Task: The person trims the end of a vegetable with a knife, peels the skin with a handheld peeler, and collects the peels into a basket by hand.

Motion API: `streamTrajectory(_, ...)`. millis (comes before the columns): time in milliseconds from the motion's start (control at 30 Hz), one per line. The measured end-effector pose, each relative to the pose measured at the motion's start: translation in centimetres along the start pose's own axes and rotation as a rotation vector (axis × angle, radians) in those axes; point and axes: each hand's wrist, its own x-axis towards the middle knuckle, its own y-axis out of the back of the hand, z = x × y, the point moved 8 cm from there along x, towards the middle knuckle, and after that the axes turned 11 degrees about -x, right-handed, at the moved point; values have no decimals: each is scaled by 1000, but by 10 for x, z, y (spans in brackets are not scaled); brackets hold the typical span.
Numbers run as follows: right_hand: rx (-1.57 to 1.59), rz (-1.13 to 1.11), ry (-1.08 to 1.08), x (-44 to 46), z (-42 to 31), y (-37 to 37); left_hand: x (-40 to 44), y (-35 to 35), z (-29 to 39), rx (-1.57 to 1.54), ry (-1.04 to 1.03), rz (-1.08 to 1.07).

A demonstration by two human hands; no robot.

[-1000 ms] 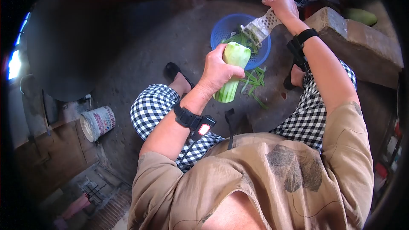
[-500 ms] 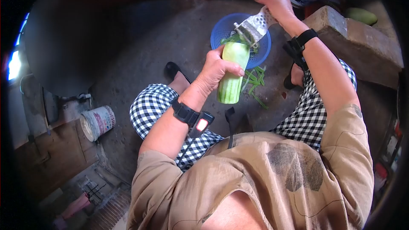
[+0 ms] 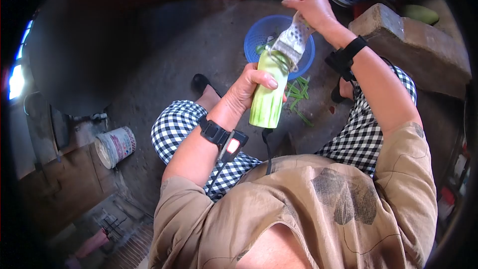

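Note:
My left hand (image 3: 246,87) is wrapped round a pale green, partly peeled gourd (image 3: 266,102), which I hold tilted above the floor between my knees. My right hand (image 3: 317,11) grips a metal peeler (image 3: 294,37) with small holes in its flat body. The peeler's head lies against the far end of the gourd. Just beyond is a blue plastic basket (image 3: 253,32) with green peel inside, partly hidden by the peeler and the gourd. Strips of green peel (image 3: 298,94) lie on the floor beside the basket.
To the right stands a brown block-like ledge (image 3: 428,50), with a green, rounded fruit or vegetable (image 3: 419,14) behind it. A white bucket (image 3: 115,147) lies tipped at the left. A dark blurred shape covers the upper left.
The peeler has shifted left and now rests on the gourd's far end. My left hand and the gourd have moved slightly left and toward me.

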Motion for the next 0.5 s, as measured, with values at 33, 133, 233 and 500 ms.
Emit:
streamTrajectory(33,-37,11,-11,-6,-7,3,0,-3,-1,4,-2,-6)
streamTrajectory(133,-207,-56,-101,9,23,0,-1,-7,-3,30,-5,-14)
streamTrajectory(233,-210,-62,-134,22,37,4,0,-3,-2,68,1,2)
streamTrajectory(500,-211,-102,9,2,7,-8,-4,-18,1,167,-36,-17)
